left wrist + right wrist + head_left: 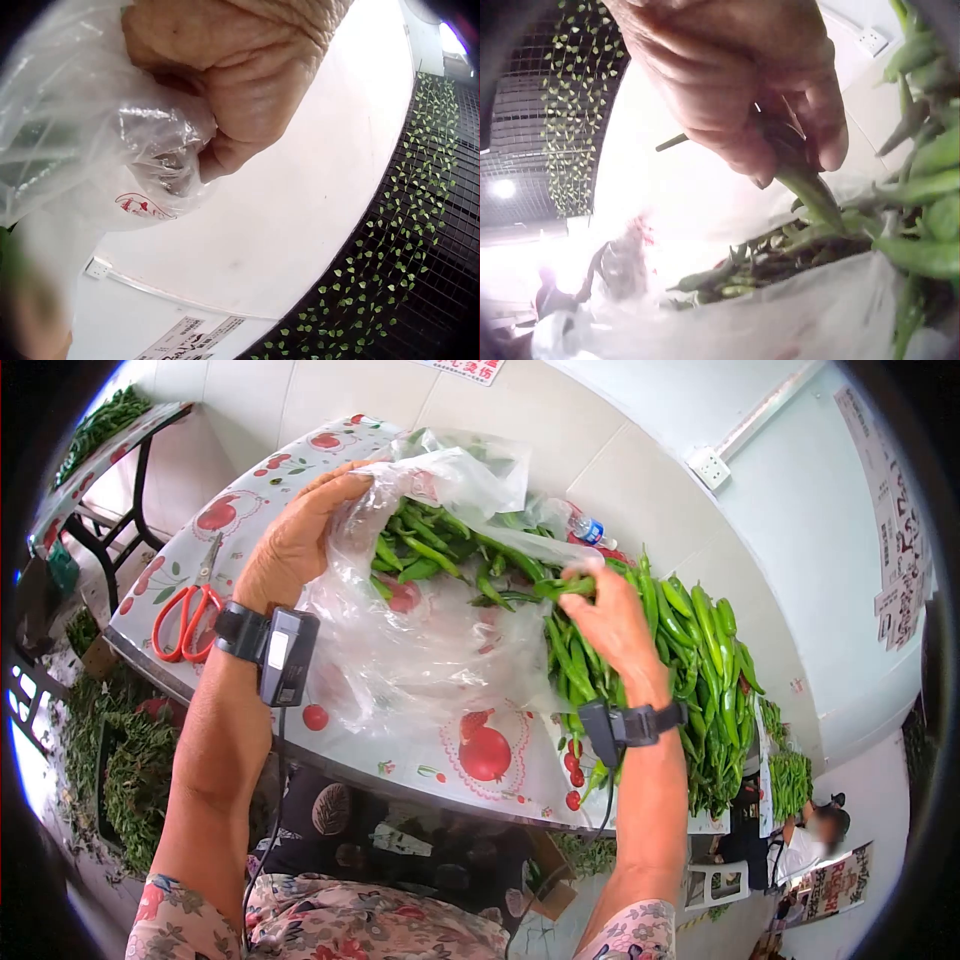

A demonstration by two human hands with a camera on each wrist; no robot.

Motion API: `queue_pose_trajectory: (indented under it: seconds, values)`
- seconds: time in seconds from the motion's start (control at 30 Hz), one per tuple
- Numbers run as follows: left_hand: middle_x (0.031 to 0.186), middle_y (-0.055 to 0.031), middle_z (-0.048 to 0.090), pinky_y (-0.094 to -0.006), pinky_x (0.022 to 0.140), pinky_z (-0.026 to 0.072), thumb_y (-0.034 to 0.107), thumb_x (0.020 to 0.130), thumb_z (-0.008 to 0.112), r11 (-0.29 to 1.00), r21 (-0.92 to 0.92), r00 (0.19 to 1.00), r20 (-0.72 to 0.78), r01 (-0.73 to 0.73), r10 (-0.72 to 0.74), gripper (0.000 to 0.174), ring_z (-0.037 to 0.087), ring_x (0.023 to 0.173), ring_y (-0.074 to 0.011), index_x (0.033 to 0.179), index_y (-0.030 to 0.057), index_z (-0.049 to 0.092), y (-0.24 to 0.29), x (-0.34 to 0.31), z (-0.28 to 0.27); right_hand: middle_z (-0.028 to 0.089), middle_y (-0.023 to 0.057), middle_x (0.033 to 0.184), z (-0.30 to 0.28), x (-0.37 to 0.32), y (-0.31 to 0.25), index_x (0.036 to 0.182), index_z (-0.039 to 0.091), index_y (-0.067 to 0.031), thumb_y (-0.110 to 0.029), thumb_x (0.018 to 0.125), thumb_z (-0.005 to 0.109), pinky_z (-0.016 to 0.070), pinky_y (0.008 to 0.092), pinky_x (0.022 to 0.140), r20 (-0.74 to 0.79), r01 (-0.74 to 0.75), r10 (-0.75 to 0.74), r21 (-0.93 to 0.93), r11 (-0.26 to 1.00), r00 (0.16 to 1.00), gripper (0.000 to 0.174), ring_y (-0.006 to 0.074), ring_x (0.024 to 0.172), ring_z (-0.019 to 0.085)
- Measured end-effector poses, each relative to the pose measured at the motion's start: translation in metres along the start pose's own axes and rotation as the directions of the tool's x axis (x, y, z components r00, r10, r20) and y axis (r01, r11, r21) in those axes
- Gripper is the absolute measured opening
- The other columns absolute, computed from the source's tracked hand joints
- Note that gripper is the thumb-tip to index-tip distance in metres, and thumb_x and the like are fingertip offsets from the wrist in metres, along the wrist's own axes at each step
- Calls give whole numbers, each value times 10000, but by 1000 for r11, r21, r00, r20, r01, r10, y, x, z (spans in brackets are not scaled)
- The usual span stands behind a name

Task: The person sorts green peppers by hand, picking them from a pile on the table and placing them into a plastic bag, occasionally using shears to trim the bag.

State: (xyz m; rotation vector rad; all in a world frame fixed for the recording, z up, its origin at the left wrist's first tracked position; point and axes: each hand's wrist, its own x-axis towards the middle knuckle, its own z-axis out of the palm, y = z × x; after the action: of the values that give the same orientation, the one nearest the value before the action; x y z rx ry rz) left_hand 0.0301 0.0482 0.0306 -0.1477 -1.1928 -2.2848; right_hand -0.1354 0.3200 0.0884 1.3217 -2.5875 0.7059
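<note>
My left hand [305, 545] grips the rim of a clear plastic bag [390, 660], bunching the film between thumb and fingers in the left wrist view. Inside the bag lie several green chili peppers [430, 540]. At the bag's right edge my right hand [612, 618] pinches a green pepper [810, 191] between thumb and fingers, its stem sticking out behind in the right wrist view. It is over the bag's opening there. A large heap of long green peppers [705, 650] covers the table right of the bag.
Red-handled scissors [186, 622] lie left of the bag on the fruit-patterned tablecloth [400, 770]. A bottle with a blue label [590, 530] lies behind the bag. Cut greenery [140, 780] covers the floor at left. A wall with a socket [708, 468] stands behind.
</note>
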Motion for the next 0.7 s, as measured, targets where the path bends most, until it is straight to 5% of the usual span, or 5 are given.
queue_pose_trajectory:
  seconds: [0.07, 0.23, 0.37, 0.47, 0.7]
  values:
    - [1086, -80, 622, -277, 859, 490, 156, 883, 537, 1000, 12, 1000, 17, -8, 8, 345, 599, 976, -156, 1195, 8, 552, -1, 1, 0, 634, 113, 837, -26, -13, -4, 989, 580, -39, -106, 777, 625, 478, 325, 712, -80, -90, 99, 108, 990, 992, 227, 189, 766, 607]
    - [1089, -84, 623, -278, 842, 509, 144, 883, 539, 999, 29, 999, -25, -21, 22, 345, 609, 961, -160, 1200, 11, 549, -2, -3, 7, 639, 105, 875, -64, -24, 28, 993, 586, -71, -79, 785, 633, 483, 316, 711, -267, -76, 136, 222, 972, 954, 213, 181, 773, 605]
    - [1077, -81, 625, -270, 820, 517, 140, 883, 537, 1000, 17, 997, -82, 12, -11, 346, 616, 941, -156, 1203, 7, 544, -2, -3, 11, 628, 100, 970, -54, -22, 36, 977, 588, -84, -67, 762, 665, 490, 358, 706, -335, -34, 4, -84, 996, 942, 229, 251, 808, 610]
    - [1073, -81, 626, -268, 810, 518, 133, 886, 530, 999, 44, 995, -99, 18, -14, 345, 616, 934, -153, 1205, 3, 540, -2, -2, 9, 626, 84, 944, -32, -14, 54, 988, 594, -81, -14, 701, 687, 489, 341, 733, -221, 191, -260, -288, 938, 940, 308, 242, 834, 606]
    - [1072, -76, 624, -261, 813, 509, 133, 888, 525, 995, 86, 993, -106, 51, -42, 348, 611, 942, -147, 1209, -1, 538, 2, -1, 8, 512, 125, 1260, -12, -27, 68, 995, 619, -77, 5, 650, 671, 352, 406, 1001, 138, 205, -156, -500, 842, 978, 358, 313, 1201, 436]
